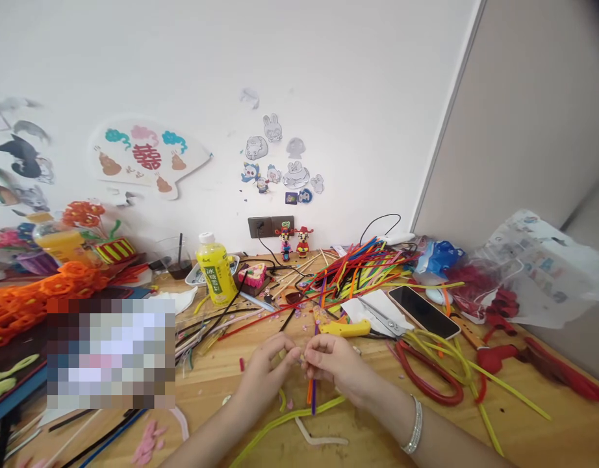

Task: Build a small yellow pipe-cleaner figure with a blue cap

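My left hand and my right hand meet low over the wooden table, thumbs and fingertips pinched close together. Whatever small piece sits between the fingertips is too small and covered to name. Beneath the right hand, a purple pipe cleaner and an orange pipe cleaner show; whether they are held or lie on the table I cannot tell. Yellow pipe cleaners and a short cream pipe cleaner lie just below the hands. Yellow-handled tool lies beyond the right fingers.
Red-handled scissors and a black phone lie to the right. A heap of coloured pipe cleaners fills the back. Farther left stand a yellow drink bottle and orange pipe-cleaner flowers. A white plastic bag rests at far right.
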`<action>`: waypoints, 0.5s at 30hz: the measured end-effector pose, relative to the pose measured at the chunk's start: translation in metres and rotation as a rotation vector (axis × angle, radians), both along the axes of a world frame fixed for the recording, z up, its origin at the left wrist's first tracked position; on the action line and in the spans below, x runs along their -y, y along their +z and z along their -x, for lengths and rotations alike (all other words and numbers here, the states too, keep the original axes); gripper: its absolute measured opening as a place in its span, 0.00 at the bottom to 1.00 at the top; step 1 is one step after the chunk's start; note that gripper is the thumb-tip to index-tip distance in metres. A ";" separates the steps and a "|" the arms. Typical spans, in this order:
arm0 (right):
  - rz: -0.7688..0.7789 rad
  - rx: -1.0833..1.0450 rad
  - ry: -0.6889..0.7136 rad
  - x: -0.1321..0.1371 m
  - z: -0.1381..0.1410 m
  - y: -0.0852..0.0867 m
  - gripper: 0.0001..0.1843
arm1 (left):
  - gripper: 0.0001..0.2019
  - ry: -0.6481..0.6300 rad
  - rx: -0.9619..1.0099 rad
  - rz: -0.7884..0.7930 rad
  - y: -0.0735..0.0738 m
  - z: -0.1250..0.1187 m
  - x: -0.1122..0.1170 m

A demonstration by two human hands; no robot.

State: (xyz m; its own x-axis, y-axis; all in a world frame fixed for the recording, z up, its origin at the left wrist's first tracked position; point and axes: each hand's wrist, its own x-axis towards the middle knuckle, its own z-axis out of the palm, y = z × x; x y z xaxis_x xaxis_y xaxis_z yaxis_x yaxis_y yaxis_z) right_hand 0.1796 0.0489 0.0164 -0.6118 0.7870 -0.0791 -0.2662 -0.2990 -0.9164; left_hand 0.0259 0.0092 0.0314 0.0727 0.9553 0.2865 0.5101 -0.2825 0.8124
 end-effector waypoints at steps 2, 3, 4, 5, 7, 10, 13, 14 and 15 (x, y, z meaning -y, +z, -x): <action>-0.012 0.026 0.054 -0.001 -0.003 0.003 0.17 | 0.14 -0.039 0.010 -0.003 0.000 0.001 -0.001; -0.015 0.035 0.076 -0.002 -0.004 0.004 0.16 | 0.13 -0.059 0.016 -0.003 -0.001 0.002 -0.001; -0.015 0.039 0.090 -0.002 -0.005 0.004 0.16 | 0.12 -0.073 0.023 -0.003 -0.001 0.002 -0.002; -0.009 0.035 0.092 -0.002 -0.005 0.005 0.16 | 0.12 -0.077 0.031 -0.003 -0.001 0.003 -0.002; 0.015 0.005 0.066 -0.002 -0.005 0.004 0.16 | 0.10 -0.058 0.050 0.000 -0.001 0.003 -0.003; 0.053 -0.067 0.008 -0.002 -0.002 0.000 0.18 | 0.09 -0.007 0.071 -0.005 0.000 0.004 -0.003; 0.063 -0.099 -0.014 -0.002 0.001 -0.002 0.18 | 0.08 0.019 0.074 -0.020 0.001 0.004 -0.002; 0.061 -0.098 -0.019 -0.002 0.001 -0.002 0.18 | 0.08 0.019 0.073 -0.024 0.002 0.003 -0.002; 0.056 -0.093 -0.024 -0.002 0.001 -0.002 0.18 | 0.08 0.016 0.072 -0.027 0.002 0.003 -0.001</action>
